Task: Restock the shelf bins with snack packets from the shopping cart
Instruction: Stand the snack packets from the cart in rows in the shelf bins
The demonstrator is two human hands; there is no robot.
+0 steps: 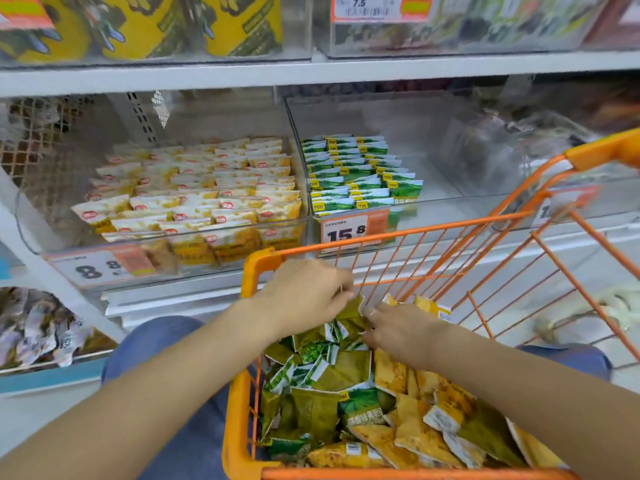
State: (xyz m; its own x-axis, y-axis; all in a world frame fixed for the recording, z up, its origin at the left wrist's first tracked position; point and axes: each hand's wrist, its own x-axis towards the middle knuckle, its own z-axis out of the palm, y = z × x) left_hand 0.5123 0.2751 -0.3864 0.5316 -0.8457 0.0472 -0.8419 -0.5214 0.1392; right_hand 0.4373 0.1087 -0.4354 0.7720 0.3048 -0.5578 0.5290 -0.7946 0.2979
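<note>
Both hands reach into the orange cart [258, 271], which stands against the shelf and holds a loose heap of green packets [322, 393] on its left side and yellow packets [415, 434] on its right. The left hand [304, 292] has its fingers curled down and pinches the top edge of a green packet [353, 308] at the far end of the heap. The right hand [398, 327] lies just beside it with fingers bent onto the same cluster of green packets; whether it grips one I cannot tell. On the shelf beyond, the left bin [162, 258] is filled with rows of yellow-and-white packets [207, 199]. The right bin [450, 199] holds upright green packets [356, 174] only in its left part.
</note>
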